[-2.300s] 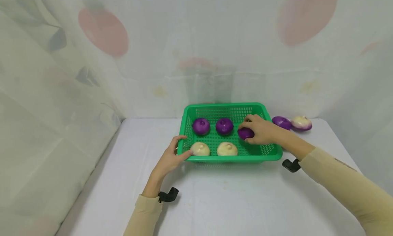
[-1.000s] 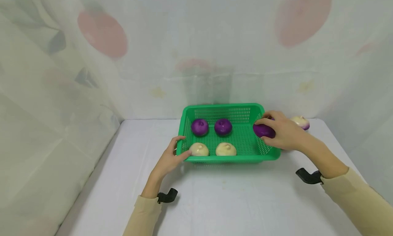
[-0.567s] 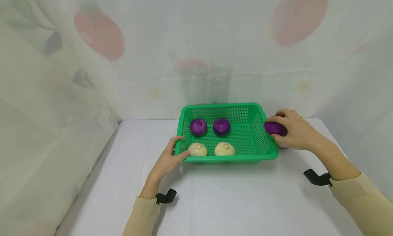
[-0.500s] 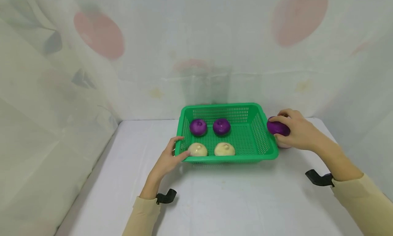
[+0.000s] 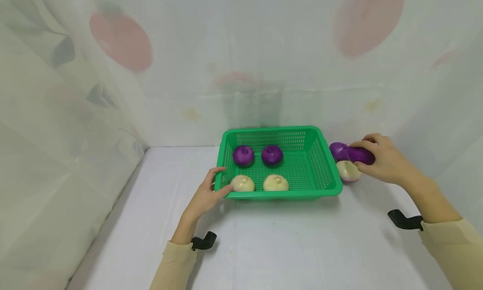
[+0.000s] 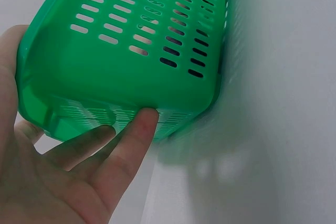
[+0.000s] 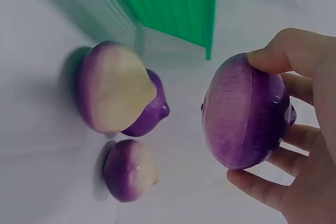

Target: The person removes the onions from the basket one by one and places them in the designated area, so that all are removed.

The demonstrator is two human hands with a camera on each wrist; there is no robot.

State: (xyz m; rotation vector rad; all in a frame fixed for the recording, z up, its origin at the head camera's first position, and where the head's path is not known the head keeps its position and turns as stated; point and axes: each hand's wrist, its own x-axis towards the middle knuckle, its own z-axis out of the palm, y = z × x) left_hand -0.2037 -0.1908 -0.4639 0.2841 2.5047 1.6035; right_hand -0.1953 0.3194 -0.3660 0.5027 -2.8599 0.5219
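Purple, glossy onion-shaped piece (image 5: 363, 156): grasped between thumb and fingers of the right hand (image 5: 386, 160), right of the basket; right wrist view shows it apart from the other pieces. Left hand (image 5: 205, 196) grips the near left corner of the green slotted plastic basket (image 5: 303, 168), thumb at the front rim, fingers at the left side.

Basket contents, four: two round purple onions (image 5: 272, 155), side by side in the back row; two cream, pointed-top onions (image 5: 276, 183) in the front row. Right end of the basket floor bare.

Outside, at the basket's right: a second purple onion (image 5: 338, 151) and, nearer the wearer, a cream onion with violet base (image 5: 349, 171). Right wrist view adds a smaller-looking purple-and-cream onion (image 7: 130, 170). All three rest on the white-covered table (image 5: 279, 248).
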